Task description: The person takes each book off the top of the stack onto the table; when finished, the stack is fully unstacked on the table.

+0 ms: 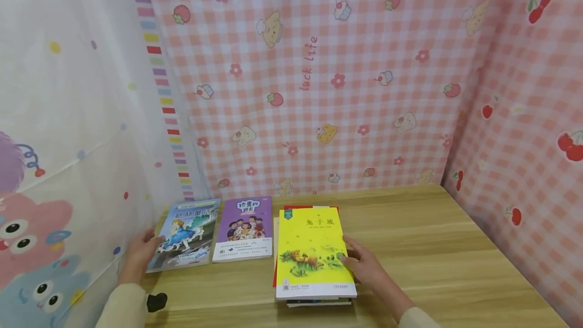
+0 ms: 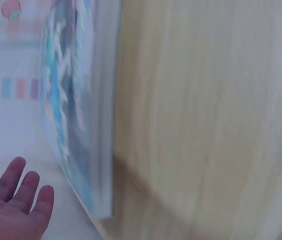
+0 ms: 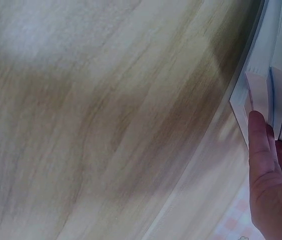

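Observation:
A yellow picture book (image 1: 314,247) tops a stack of books on the wooden table. My right hand (image 1: 364,266) is at the stack's right edge. Its fingers (image 3: 262,145) lie fairly straight along the page edges in the right wrist view; its thumb touches the yellow cover's edge. To the left, a blue book (image 1: 189,234) with a girl in a blue dress lies flat beside a purple book (image 1: 244,229). My left hand (image 1: 140,253) is beside the blue book's left edge, its fingers spread and holding nothing; the left wrist view shows its palm (image 2: 13,205).
Red and white book edges stick out from under the yellow book. The wooden table (image 1: 423,252) extends to the right. A pink checked curtain (image 1: 309,115) hangs behind, and a white patterned curtain (image 1: 91,166) stands close to the left forearm. A small black object (image 1: 157,301) sits by the left wrist.

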